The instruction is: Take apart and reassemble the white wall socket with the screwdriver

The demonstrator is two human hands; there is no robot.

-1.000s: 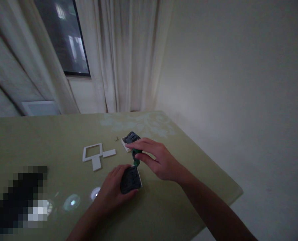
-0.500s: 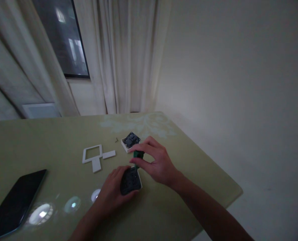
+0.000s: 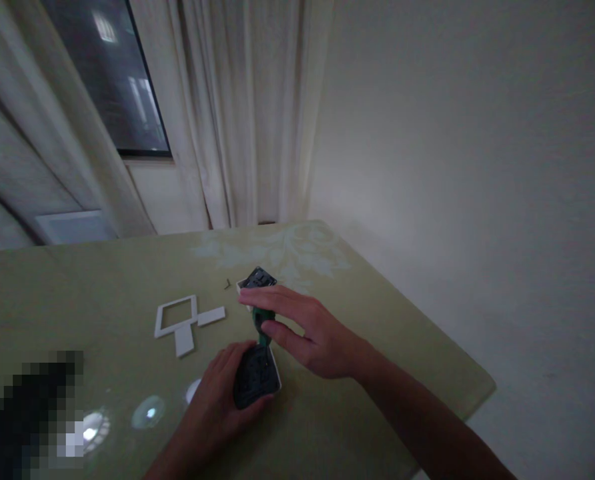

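My left hand [image 3: 222,383] is closed around a wall switch module [image 3: 257,379], a square unit with a white edge and its dark face up. Thumb and fingers grip its left and near sides, with it resting low at the table. Over the module's far edge stands a green-handled screwdriver [image 3: 263,321], pointing down, its tip too small to make out. My right hand [image 3: 310,327] holds it by the handle, thumb at the side and long fingers stretched across the top. Just behind lies a second wall switch module [image 3: 258,277], partly covered by my right fingers.
Left of the hands lie a white square frame [image 3: 160,321] and two white plates, one plate [image 3: 211,316] pointing right and another plate [image 3: 184,340] toward me. Small screws [image 3: 228,285] lie near the second module. A blurred-out dark object [image 3: 22,413] lies on the table [image 3: 377,313] at left.
The fingers of my right hand have straightened across the top of the screwdriver, which has tilted slightly. The view has shifted a little; the left hand keeps its grip on the module.
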